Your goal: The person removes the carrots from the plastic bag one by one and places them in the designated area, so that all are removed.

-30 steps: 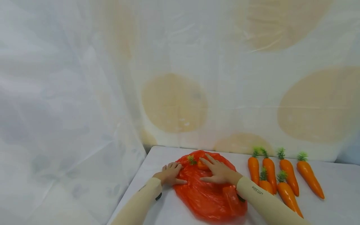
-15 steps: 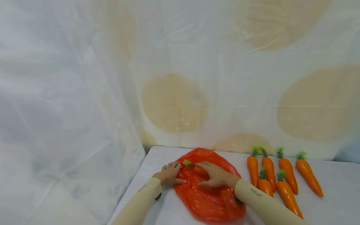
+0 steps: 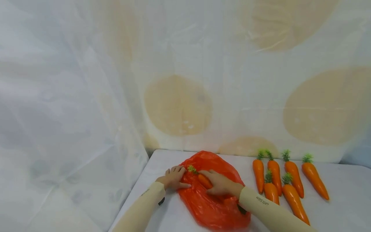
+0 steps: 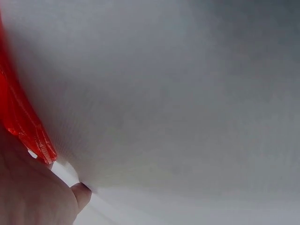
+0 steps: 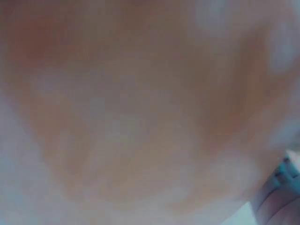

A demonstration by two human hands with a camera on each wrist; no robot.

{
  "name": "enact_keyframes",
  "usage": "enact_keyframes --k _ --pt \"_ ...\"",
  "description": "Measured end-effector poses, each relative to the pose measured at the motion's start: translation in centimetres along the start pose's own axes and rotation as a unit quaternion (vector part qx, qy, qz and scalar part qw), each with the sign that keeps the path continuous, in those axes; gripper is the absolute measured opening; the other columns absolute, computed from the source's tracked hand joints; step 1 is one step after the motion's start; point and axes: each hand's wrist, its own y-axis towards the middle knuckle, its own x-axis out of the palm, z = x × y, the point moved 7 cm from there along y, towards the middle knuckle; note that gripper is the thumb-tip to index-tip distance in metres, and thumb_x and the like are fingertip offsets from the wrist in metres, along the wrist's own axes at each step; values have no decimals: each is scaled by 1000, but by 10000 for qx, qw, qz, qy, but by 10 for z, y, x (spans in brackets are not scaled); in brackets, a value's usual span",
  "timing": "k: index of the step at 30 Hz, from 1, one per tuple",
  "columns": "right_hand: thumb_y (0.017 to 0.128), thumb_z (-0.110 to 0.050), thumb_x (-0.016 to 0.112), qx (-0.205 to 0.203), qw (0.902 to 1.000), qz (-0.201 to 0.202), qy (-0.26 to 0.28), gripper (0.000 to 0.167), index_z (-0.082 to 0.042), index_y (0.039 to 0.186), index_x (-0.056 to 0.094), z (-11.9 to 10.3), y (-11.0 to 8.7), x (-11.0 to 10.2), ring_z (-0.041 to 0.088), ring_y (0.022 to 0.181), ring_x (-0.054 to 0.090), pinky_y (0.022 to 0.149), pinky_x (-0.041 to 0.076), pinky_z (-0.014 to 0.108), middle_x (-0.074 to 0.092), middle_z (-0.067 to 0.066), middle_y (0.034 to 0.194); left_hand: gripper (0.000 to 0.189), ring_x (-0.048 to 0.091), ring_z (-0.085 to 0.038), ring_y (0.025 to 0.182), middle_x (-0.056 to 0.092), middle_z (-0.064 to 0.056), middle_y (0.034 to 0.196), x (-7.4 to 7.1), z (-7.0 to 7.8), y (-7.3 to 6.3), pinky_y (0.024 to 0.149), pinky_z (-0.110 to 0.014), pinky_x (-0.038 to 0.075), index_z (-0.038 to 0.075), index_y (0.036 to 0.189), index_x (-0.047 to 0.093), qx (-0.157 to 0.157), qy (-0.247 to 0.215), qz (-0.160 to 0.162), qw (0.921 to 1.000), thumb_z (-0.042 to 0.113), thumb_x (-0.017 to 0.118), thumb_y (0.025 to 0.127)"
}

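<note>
A crumpled red plastic bag (image 3: 220, 214) lies on the white table between both hands. On its upper left part is an orange toy carrot (image 3: 205, 181), its green top pointing to the back left; whether it lies on or within the bag I cannot tell. My right hand (image 3: 221, 183) grips this carrot from the right, with fingers over it and thumb on the near side. My left hand (image 3: 174, 178) rests against the bag's left edge, fingers extended and thumb over the plastic. The left wrist view catches part of the bag (image 4: 28, 124); the right wrist view is blurred.
Several more toy carrots (image 3: 294, 199) lie at the right of the white table (image 3: 342, 212), right of the sleeved right forearm. A pale curtain with tan spots (image 3: 178, 104) hangs behind the table, and a white sheet (image 3: 72, 129) hangs on the left.
My right hand has drawn slightly nearer and left, its fingers closing round the carrot, which has shifted and turned with it. The bag's far part has puffed up. My left hand stays put.
</note>
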Motion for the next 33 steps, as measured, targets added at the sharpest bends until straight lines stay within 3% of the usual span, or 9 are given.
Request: enact_keyframes --k 4,7,10,19,25,29,33 --pt "87 -23 74 243 9994 -126 200 69 -30 146 38 -7 -6 3 16 101 55 88 57 46 53 -1 123 74 31 -33 140 36 -6 153 1 0 1 117 -63 24 24 138 42 26 33 58 10000 66 65 82" --pt "90 -21 71 154 9986 -110 490 64 -28 145 39 -13 -10 0 17 111 54 97 53 51 55 -4 129 76 31 -34 140 37 -8 152 0 1 0 117 -64 24 22 139 42 65 32 77 9999 66 66 82" --pt "92 -23 70 13 9971 -7 762 63 -28 147 38 -20 -14 -4 15 114 54 100 52 48 56 -7 132 77 31 -35 140 38 -9 151 1 1 0 116 -65 23 21 139 43 71 -31 62 10000 67 66 81" --pt "88 -22 74 -454 9909 435 1187 70 -35 147 38 -48 -26 -24 12 99 56 78 55 26 58 -9 122 80 31 -36 140 38 -9 152 0 -4 3 117 -65 22 21 140 42 -25 -131 66 9999 67 67 80" --pt "91 -31 70 -621 9834 1111 1294 66 -39 148 38 -64 -34 -48 11 105 58 84 54 24 57 -11 129 77 31 -37 139 38 -10 150 2 -6 4 116 -67 23 21 136 43 23 -38 28 10000 69 66 80" --pt "89 -28 74 -697 9727 1785 1311 69 -34 149 40 -67 -41 -65 13 102 59 81 55 25 54 -4 133 77 31 -38 139 38 -11 151 2 -5 4 115 -67 22 20 136 44 59 -76 22 10000 67 67 80" --pt "85 -21 78 -669 9589 2362 1420 72 -29 148 44 -67 -50 -83 16 92 58 73 55 25 57 4 121 78 30 -37 140 37 -10 152 3 -2 2 116 -65 22 21 138 43 72 -93 19 9999 68 66 80"
